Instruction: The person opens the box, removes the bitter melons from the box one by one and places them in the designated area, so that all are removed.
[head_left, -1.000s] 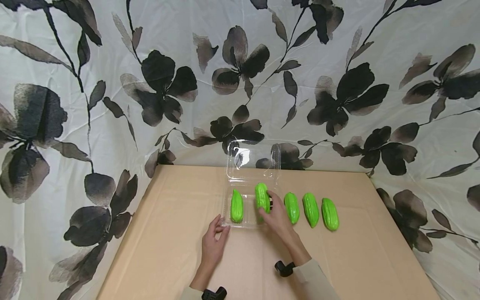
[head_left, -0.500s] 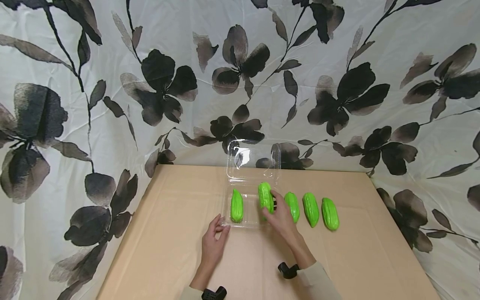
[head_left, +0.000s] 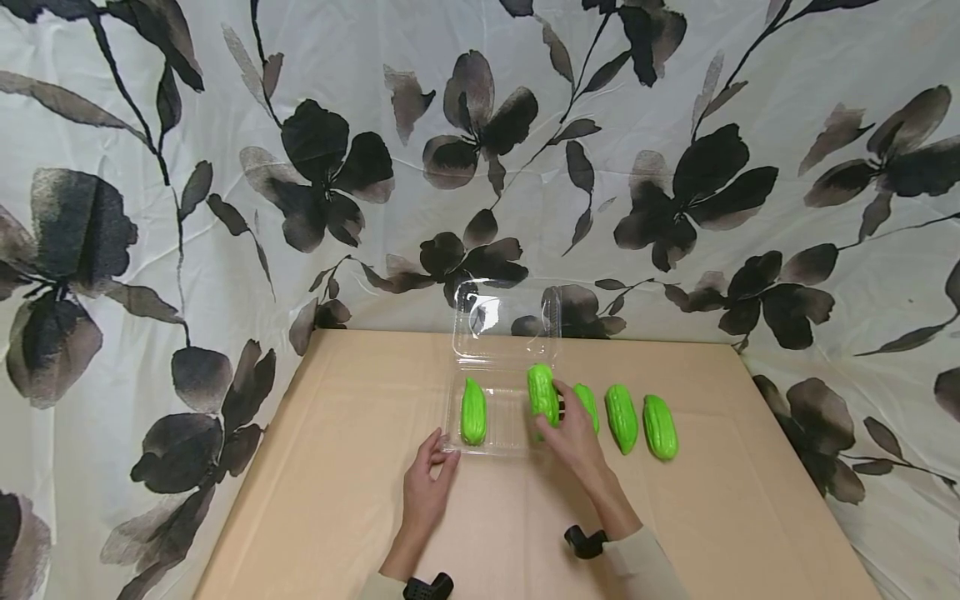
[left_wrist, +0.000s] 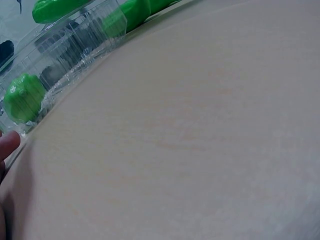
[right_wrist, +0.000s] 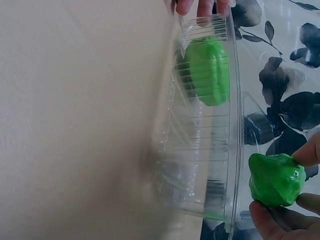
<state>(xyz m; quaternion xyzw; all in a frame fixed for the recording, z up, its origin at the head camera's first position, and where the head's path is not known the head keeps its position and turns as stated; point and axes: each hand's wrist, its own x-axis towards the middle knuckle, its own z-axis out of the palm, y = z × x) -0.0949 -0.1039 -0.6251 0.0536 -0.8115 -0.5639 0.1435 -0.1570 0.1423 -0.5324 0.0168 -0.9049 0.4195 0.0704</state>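
Observation:
A clear plastic container (head_left: 504, 417) lies with its hinged lid (head_left: 506, 333) raised at the back. One green toy cucumber (head_left: 473, 412) rests lengthwise inside, on the left. My left hand (head_left: 426, 492) holds the front left corner, its thumb along the front and its fingers at the side. Between thumb and fingers, my right hand (head_left: 579, 437) grips another green toy cucumber (head_left: 542, 390). In the right wrist view this held cucumber (right_wrist: 277, 180) hangs above the container's rim. From the head it overlaps the container's right end.
Right of the container, several more toy cucumbers stand in a row, among them a partly covered one (head_left: 587, 404), a middle one (head_left: 622, 419) and an outer one (head_left: 661, 427). The tan tabletop (head_left: 337, 417) ends at a floral cloth (head_left: 360, 275) behind.
The right hand has shifted a little to the right with its toy cucumber, from over the container's inside toward its right edge. The left hand and the container stay put.

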